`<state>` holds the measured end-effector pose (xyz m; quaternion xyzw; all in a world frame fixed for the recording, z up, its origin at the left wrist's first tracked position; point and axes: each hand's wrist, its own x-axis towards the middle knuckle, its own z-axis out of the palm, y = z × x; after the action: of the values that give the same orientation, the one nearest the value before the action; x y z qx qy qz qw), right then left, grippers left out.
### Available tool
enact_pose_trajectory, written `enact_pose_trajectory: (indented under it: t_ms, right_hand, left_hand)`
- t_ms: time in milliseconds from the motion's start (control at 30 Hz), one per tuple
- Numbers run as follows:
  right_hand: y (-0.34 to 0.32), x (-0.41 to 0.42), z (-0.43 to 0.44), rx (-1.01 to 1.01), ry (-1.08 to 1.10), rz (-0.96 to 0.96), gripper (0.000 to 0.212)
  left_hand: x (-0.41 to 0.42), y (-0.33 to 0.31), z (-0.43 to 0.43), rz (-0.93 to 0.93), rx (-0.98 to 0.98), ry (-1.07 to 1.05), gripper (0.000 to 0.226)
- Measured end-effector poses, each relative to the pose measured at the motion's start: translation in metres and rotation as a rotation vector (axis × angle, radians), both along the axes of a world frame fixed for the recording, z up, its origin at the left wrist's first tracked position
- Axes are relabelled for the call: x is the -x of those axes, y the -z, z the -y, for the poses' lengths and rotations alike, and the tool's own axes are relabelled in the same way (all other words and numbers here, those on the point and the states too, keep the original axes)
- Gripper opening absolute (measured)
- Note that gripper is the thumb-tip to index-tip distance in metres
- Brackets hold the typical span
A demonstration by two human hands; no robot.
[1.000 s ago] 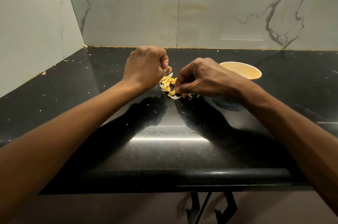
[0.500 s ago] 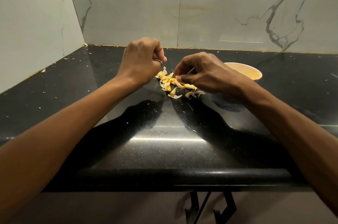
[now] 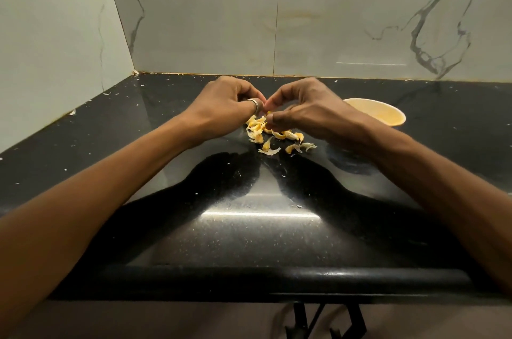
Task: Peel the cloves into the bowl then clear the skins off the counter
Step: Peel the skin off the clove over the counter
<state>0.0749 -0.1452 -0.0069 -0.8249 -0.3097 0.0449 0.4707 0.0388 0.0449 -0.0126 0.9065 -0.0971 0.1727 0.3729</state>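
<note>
Two bare hands, left hand [image 3: 224,106] and right hand [image 3: 310,111], meet left of one round pale-yellow bowl [image 3: 394,124], curled fingertips of both pinching one small yellowish piece [image 3: 268,112], clove or skin unclear. One heap of a dozen-odd papery yellow-white skins [image 3: 266,139] lies under them, left of the bowl, on the glossy black speckled counter [image 3: 249,233]. Veined marble tiles [image 3: 332,20] rise behind the bowl; counter stretches wide from it to the rounded front edge

no readable text, labels, brands or numbers on any surface
</note>
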Motion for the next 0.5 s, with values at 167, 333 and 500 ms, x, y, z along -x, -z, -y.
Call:
enact_pose_trajectory:
  t_ms: [167, 333, 500]
  right_hand:
    - [0.001, 0.001, 0.006, -0.052, 0.020, -0.038, 0.018]
    - [0.001, 0.001, 0.009, -0.068, 0.042, 0.003, 0.033]
    - [0.001, -0.003, 0.012, -0.097, 0.010, -0.001, 0.037]
  left_hand:
    - [0.005, -0.003, 0.001, -0.081, -0.009, 0.076, 0.018]
    - [0.005, -0.004, -0.002, -0.124, 0.007, 0.141, 0.017]
    - [0.007, -0.004, -0.003, -0.077, -0.035, 0.219, 0.028]
